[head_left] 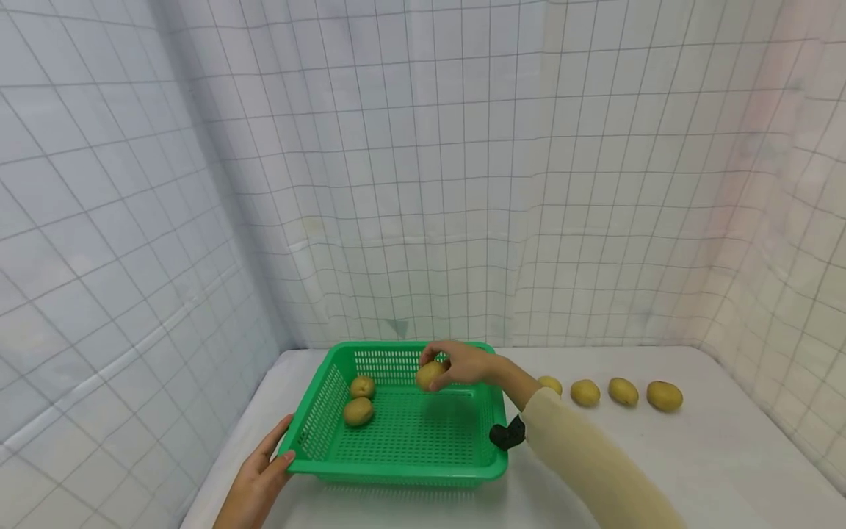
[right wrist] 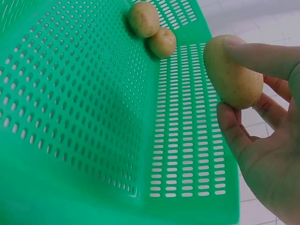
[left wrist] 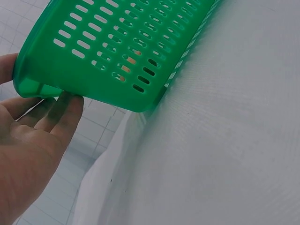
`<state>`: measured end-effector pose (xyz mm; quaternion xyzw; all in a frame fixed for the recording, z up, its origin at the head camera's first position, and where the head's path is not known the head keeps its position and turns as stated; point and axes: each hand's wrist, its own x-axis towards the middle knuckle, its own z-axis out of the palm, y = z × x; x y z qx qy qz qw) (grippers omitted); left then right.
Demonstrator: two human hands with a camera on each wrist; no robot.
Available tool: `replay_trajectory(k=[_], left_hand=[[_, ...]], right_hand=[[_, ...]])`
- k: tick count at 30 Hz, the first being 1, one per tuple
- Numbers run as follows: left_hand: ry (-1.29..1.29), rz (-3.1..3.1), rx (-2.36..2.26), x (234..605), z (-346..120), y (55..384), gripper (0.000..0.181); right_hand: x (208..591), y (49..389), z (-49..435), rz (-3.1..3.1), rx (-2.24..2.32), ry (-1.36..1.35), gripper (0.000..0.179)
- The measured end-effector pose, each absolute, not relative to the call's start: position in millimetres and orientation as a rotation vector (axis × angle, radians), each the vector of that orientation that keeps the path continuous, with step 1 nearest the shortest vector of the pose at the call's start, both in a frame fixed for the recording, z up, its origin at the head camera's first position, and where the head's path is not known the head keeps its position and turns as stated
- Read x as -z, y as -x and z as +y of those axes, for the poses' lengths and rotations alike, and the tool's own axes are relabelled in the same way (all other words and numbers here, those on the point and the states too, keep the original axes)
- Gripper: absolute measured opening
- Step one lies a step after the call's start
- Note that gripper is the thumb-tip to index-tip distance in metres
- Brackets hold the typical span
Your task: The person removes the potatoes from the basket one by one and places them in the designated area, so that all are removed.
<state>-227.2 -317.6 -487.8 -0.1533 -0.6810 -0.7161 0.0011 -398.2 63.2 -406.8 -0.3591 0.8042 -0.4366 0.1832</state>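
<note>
My right hand point(head_left: 465, 363) pinches a potato point(head_left: 429, 376) between thumb and fingers, above the inside of a green plastic basket point(head_left: 396, 469). In the right wrist view the held potato point(right wrist: 233, 72) is clear of the basket floor. Two other potatoes, one nearer point(head_left: 358, 412) and one farther point(head_left: 362, 387), lie by the basket's left wall. At the front left corner, my left hand point(head_left: 256, 477) grips the basket's rim, thumb on top and fingers around the outer side. The left wrist view shows those fingers point(left wrist: 70, 112) under the rim.
A row of several potatoes point(head_left: 623, 391) lies on the white tabletop point(head_left: 700, 470) right of the basket; the right arm partly covers the nearest one. A black object point(head_left: 507, 433) shows by the basket's right rim, beneath the right sleeve. Grid-patterned white sheets point(head_left: 423, 184) hang behind and at both sides.
</note>
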Motion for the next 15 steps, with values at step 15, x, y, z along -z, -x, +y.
replay_trajectory(k=[15], left_hand=[[0.502, -2.148, 2.235, 488, -318, 227, 0.068]], right_hand=[[390, 398, 90, 2.344, 1.181, 1.004, 0.036]])
